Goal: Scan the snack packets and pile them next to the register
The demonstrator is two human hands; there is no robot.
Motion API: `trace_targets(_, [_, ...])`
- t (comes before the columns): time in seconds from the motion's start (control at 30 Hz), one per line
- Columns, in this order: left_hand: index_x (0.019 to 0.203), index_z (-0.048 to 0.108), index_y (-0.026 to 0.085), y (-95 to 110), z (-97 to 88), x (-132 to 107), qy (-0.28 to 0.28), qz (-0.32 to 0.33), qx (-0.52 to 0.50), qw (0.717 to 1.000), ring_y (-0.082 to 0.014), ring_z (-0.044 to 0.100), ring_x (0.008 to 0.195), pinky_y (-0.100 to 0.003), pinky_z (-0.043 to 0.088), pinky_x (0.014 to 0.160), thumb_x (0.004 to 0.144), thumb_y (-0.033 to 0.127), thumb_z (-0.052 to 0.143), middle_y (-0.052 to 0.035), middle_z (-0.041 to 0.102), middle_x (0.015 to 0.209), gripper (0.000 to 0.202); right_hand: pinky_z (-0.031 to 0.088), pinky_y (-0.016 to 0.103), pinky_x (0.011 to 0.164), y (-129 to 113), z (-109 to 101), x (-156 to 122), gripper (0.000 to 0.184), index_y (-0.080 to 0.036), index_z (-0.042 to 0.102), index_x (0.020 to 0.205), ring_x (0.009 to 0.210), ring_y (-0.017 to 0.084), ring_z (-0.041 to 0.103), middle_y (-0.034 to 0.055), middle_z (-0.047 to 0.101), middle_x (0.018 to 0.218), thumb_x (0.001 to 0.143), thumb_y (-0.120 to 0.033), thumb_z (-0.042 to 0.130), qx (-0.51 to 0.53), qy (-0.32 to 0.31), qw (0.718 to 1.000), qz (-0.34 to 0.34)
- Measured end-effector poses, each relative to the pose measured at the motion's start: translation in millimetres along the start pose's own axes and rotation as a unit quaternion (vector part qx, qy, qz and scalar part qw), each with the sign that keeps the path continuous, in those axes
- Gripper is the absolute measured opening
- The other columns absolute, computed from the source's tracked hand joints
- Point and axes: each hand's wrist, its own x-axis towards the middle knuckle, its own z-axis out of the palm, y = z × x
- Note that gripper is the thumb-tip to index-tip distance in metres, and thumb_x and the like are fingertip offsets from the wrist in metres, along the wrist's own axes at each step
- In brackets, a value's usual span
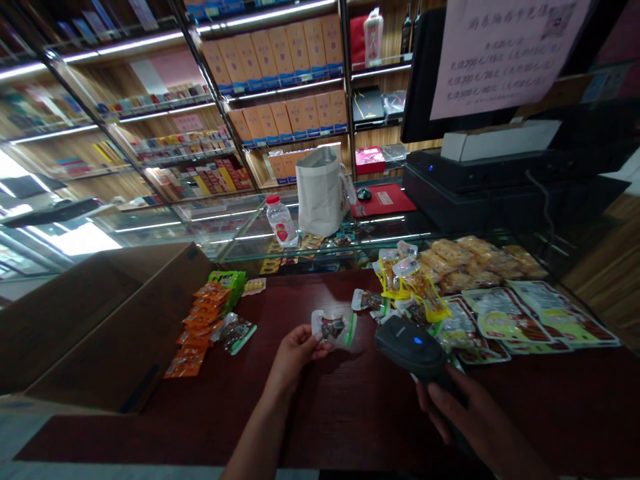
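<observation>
My left hand (295, 352) pinches a small clear snack packet (334, 327) with a green edge and holds it just above the dark red counter (350, 407). My right hand (460, 417) grips a black barcode scanner (411, 348) with a blue light on top, its head pointing at the packet from the right. A similar clear packet (236, 332) lies to the left beside a row of orange packets (197, 327). More snack packets (415, 287) are heaped just beyond the scanner.
An open cardboard box (100, 320) fills the left side. Flat printed packs (545, 313) and golden snack bags (470, 260) cover the right of the counter. Behind, on a glass showcase, stand a bottle (281, 221), a white bag (321, 191) and a black till (500, 180).
</observation>
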Motion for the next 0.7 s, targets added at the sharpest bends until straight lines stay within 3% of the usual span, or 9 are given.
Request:
trace_targets(0.23, [0.083, 0.067, 0.014, -4.0, 18.6, 4.0, 0.052, 0.079, -0.048, 0.994, -0.0136, 0.07, 0.072, -0.019, 0.054, 0.062, 0.057, 0.04, 0.088, -0.002, 0.072, 0.08, 0.042, 0.036, 0.025, 0.051, -7.8, 1.0, 14.8, 0.053, -0.017, 0.06, 0.08, 0.047, 0.011, 0.047, -0.0017, 0.056, 0.058, 0.088, -0.069, 0.05, 0.062, 0.026, 0.998, -0.021])
trace_targets(0.4, [0.076, 0.067, 0.013, -10.8, 18.7, 5.4, 0.069, 0.114, -0.086, 0.987, -0.0109, 0.066, 0.071, -0.021, 0.055, 0.071, 0.057, 0.038, 0.089, -0.0008, 0.071, 0.076, 0.039, 0.039, 0.025, 0.049, -11.5, 6.6, 21.1, 0.055, -0.017, 0.061, 0.084, 0.048, 0.01, 0.049, 0.0015, 0.061, 0.069, 0.089, -0.07, 0.048, 0.097, 0.023, 0.995, -0.023])
trace_targets(0.7, [0.074, 0.065, 0.013, -15.4, 18.8, 7.0, 0.094, 0.139, -0.112, 0.979, -0.0104, 0.065, 0.073, -0.023, 0.055, 0.075, 0.057, 0.038, 0.089, -0.0007, 0.07, 0.078, 0.039, 0.034, 0.021, 0.042, -9.2, 25.9, 26.1, 0.047, -0.017, 0.056, 0.083, 0.044, 0.006, 0.047, 0.0, 0.06, 0.073, 0.093, -0.063, 0.049, 0.133, -0.017, 0.99, -0.043])
